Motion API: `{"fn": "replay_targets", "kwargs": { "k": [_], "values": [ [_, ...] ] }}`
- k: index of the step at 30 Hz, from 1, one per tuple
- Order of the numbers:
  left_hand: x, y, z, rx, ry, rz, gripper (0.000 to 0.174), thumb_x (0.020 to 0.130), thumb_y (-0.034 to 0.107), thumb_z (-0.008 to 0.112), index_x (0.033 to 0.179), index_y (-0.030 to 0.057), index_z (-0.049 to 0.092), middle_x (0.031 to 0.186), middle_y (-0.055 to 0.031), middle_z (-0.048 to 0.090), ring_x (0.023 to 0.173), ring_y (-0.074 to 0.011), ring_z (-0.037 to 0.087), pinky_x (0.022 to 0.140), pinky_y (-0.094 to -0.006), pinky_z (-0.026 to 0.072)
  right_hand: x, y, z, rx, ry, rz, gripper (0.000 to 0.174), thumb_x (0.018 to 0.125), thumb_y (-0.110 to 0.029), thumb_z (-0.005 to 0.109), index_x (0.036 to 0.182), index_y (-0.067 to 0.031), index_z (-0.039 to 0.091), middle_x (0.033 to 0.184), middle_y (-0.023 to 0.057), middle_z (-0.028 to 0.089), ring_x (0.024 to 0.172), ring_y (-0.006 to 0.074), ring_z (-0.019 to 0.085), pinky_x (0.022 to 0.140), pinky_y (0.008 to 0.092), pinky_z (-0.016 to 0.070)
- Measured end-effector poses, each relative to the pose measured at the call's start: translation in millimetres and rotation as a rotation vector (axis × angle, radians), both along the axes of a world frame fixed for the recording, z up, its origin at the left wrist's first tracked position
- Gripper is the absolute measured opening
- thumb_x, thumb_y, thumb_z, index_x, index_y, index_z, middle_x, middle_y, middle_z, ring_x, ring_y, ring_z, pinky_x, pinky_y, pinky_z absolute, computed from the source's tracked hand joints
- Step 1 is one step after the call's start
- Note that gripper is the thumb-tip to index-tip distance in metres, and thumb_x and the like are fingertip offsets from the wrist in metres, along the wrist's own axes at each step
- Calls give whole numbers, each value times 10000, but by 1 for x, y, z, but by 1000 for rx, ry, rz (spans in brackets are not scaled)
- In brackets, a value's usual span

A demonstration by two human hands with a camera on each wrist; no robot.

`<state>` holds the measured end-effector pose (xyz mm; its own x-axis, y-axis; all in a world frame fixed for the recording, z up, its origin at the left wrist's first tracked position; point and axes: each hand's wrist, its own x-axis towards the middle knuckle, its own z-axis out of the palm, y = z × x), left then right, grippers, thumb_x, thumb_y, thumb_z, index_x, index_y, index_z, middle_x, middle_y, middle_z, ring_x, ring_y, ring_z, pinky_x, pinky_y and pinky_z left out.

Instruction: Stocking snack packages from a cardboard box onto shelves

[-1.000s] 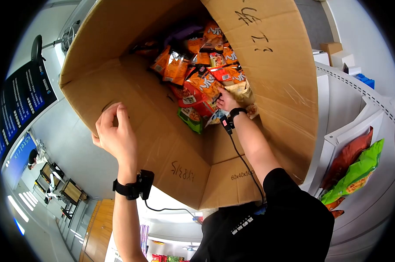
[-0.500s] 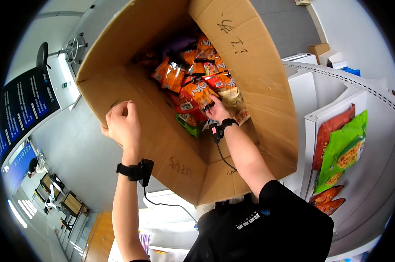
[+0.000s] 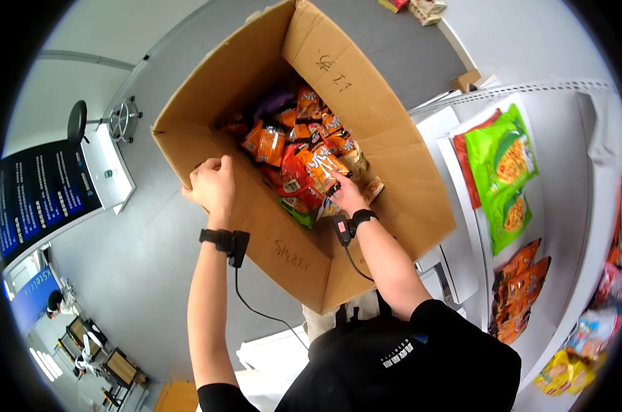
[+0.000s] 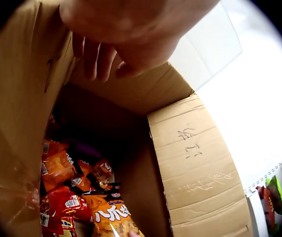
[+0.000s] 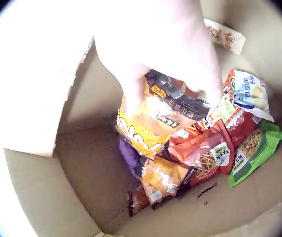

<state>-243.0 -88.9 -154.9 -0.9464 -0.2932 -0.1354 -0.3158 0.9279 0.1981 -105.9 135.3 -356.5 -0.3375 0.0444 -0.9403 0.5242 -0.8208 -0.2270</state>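
Observation:
A large open cardboard box (image 3: 386,137) holds many snack bags. My right hand (image 3: 348,195) reaches inside and pinches an orange snack bag (image 3: 322,165) by its dark end. In the right wrist view, thumb and fingers of this hand (image 5: 165,54) close on the orange bag (image 5: 151,128). At the box's left rim, my left hand (image 3: 213,187) grips the edge, its fingers bent over the cardboard. Around the held bag lie a red snack bag (image 5: 202,148), a green bag (image 5: 254,153) and several more orange bags (image 3: 271,145).
On the right, a white shelf unit (image 3: 572,158) carries a green bag (image 3: 506,158) and several orange bags (image 3: 520,292). A wheeled stool (image 3: 122,120) stands on the grey floor at the left. A cable (image 3: 263,312) runs from the left wrist camera.
The head view has shifted, showing more of the box and shelf. My right hand has drawn the orange bag slightly toward me; my left hand stays at the box rim.

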Motion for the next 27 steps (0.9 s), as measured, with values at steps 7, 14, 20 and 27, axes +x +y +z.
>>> {"fn": "replay_targets", "kwargs": {
  "k": [7,14,20,27],
  "values": [
    [18,-18,15,354,-80,-31,371,783,418,533,884,103,702,821,-74,684,853,-245,622,1008,-448,251,29,15,64,-46,222,-42,286,753,-314,743,933,-187,561,835,-6,536,744,147,478,673,339,385],
    [91,-33,-13,788,-261,-90,355,782,390,614,891,57,677,816,-94,673,784,-227,632,738,-326,474,55,21,179,38,531,-30,276,829,-268,671,1067,-193,553,978,-33,601,886,143,571,764,318,436],
    [136,-32,18,818,-251,-119,368,785,407,607,862,54,676,789,-77,673,754,-184,629,734,-311,472,88,30,246,137,817,2,305,877,-192,608,1160,-119,519,1057,24,609,967,156,581,820,379,475],
    [139,-35,64,903,-105,-201,333,818,333,607,849,6,661,752,-68,659,720,-146,605,686,-288,461,116,22,312,138,1030,-104,362,903,-193,573,1232,-81,471,1214,76,555,1108,200,539,913,419,451]
  ]
}}
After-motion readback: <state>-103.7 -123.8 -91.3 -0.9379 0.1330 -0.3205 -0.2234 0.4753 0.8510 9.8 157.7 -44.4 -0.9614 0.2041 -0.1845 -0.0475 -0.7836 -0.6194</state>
